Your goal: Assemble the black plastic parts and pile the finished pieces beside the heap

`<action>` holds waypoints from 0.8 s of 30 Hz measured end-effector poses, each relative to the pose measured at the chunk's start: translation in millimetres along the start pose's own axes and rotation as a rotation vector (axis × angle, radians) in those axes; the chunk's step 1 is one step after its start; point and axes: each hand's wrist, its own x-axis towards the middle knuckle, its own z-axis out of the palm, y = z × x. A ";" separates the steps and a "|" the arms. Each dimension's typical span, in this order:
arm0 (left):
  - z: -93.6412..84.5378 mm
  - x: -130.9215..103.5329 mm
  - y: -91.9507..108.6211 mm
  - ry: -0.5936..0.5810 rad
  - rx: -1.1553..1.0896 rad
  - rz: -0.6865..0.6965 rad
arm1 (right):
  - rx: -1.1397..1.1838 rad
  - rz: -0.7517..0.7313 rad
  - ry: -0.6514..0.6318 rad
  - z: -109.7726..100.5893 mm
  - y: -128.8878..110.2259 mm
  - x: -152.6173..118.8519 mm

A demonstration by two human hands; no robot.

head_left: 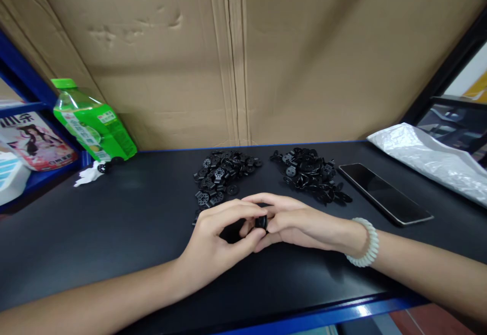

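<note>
Between the fingertips of both hands is a small round black plastic part (261, 222), seen edge-on and partly covered by the fingers. My left hand (220, 231) is closed on it in a pinch from the left. From the right, my right hand (292, 222) pinches the same part, with a pale coiled band (366, 242) round its wrist. Just beyond the left hand lies a pile of black perforated wheel-like parts (222, 172). A second pile, of smooth black disc-shaped parts (310, 172), lies behind the right hand.
On the dark tabletop (125, 238), a phone (384, 193) lies at right near a silvery plastic bag (429, 157). A green bottle (95, 122) leans at the back left, beside a crumpled white tissue (90, 173). Cardboard (171, 61) walls off the rear.
</note>
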 end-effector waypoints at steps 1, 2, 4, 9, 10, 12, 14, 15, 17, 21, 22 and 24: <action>-0.4 0.0 0.2 -0.005 0.001 0.018 | -0.003 0.005 -0.015 -0.1 0.2 0.3; -0.7 0.1 0.5 -0.007 0.001 0.033 | -0.003 0.010 -0.032 -0.3 0.6 0.6; -0.8 0.5 1.2 -0.007 0.004 0.057 | 0.004 0.020 -0.065 -1.2 1.9 1.4; 2.4 2.2 2.8 0.013 0.021 0.097 | 0.011 0.035 -0.141 -2.5 7.3 3.8; 3.4 2.2 3.2 0.017 0.027 0.106 | 0.011 0.040 -0.146 -2.0 8.6 4.4; 5.5 1.4 3.9 0.022 0.048 0.126 | 0.014 0.061 -0.126 0.0 10.9 5.6; 7.2 0.0 4.6 0.020 0.096 0.147 | 0.025 0.095 -0.076 3.1 12.9 6.4; 7.9 -0.8 4.8 0.017 0.130 0.163 | 0.037 0.113 -0.045 4.8 13.7 6.6; 9.1 -2.0 4.9 0.018 0.191 0.202 | 0.059 0.132 0.013 8.2 15.2 6.7; 10.2 -1.8 3.6 0.055 0.144 0.041 | 0.065 0.077 0.057 12.8 17.2 7.2; 10.0 -1.3 3.3 0.065 0.079 -0.064 | 0.065 0.063 0.059 13.2 17.2 7.5; 9.2 -0.1 2.8 0.086 -0.066 -0.255 | 0.043 0.032 0.070 12.8 15.8 7.5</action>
